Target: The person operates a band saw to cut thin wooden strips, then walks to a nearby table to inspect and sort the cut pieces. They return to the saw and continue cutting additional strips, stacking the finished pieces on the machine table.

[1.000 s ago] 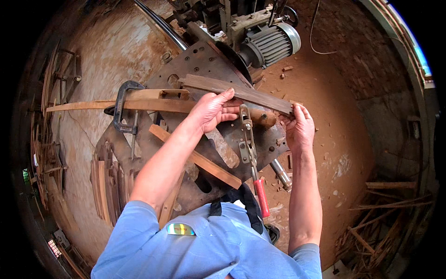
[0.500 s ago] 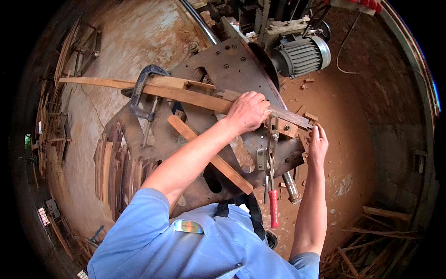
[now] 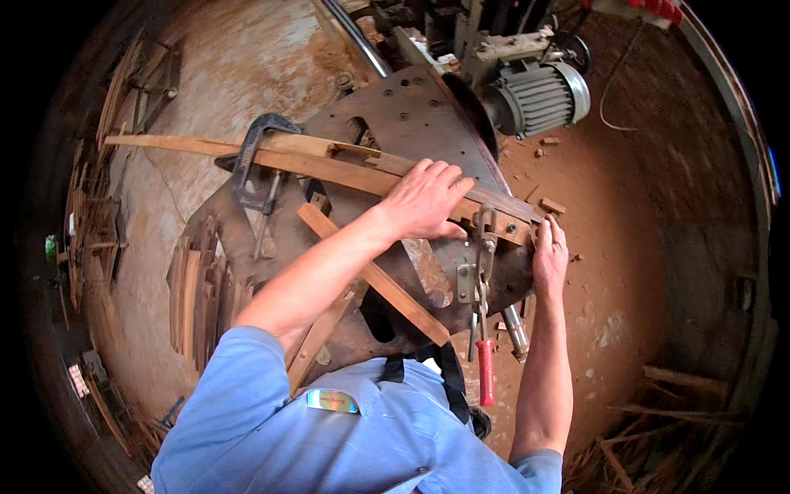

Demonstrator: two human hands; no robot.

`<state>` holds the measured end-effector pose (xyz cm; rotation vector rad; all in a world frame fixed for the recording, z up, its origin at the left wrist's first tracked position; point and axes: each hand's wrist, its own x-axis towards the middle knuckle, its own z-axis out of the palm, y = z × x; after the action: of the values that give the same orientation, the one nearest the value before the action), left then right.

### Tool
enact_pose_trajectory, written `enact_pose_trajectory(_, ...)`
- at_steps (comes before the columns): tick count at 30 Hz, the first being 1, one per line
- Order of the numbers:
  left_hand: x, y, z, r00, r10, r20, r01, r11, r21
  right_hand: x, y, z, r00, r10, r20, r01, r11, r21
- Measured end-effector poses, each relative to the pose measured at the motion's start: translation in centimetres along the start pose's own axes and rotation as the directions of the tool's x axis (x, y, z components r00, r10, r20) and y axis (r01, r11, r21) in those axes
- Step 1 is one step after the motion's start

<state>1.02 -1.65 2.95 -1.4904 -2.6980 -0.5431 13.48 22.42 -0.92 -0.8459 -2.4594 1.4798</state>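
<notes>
My left hand lies over a dark wooden strip on the metal plate, its fingers over the far side and its thumb spread away. The hand hides the strip's middle. At the strip's right end, my right hand has its fingers together against the wood. The strip rests along a long wooden guide piece, which a black C-clamp holds at the left. Just below the strip stands a metal toggle clamp with a red handle.
A loose wooden bar lies diagonally across the metal plate. Left of the plate is a stack of wooden strips. A motor with a dark disc stands at the back. Offcuts lie to the right; scrap wood is at lower right.
The dark strip and my right hand have shifted left, closer to the toggle clamp. My left hand has moved slightly left, its thumb now spread. Another wooden piece shows under my left forearm.
</notes>
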Motion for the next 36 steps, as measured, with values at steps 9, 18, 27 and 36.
enact_pose_trajectory(9,1.0,0.0,0.3,0.998,0.065,0.019,-0.066,0.997,0.044,-4.0,2.4,-3.3,0.969,0.191,-0.156,-0.134,0.938,0.319)
enact_pose_trajectory(18,0.7,0.1,0.7,0.994,0.105,-0.029,-0.1,0.986,0.136,-16.0,7.8,-2.5,0.829,0.537,0.152,-0.478,0.542,0.691)
enact_pose_trajectory(27,0.8,0.0,1.3,0.988,0.145,-0.045,-0.134,0.973,0.19,-17.2,5.8,4.0,0.689,0.333,0.644,-0.725,0.317,0.612)
enact_pose_trajectory(36,0.3,0.4,2.0,0.991,0.127,-0.031,-0.114,0.958,0.263,-17.0,6.5,4.8,0.735,0.255,0.628,-0.678,0.28,0.68)
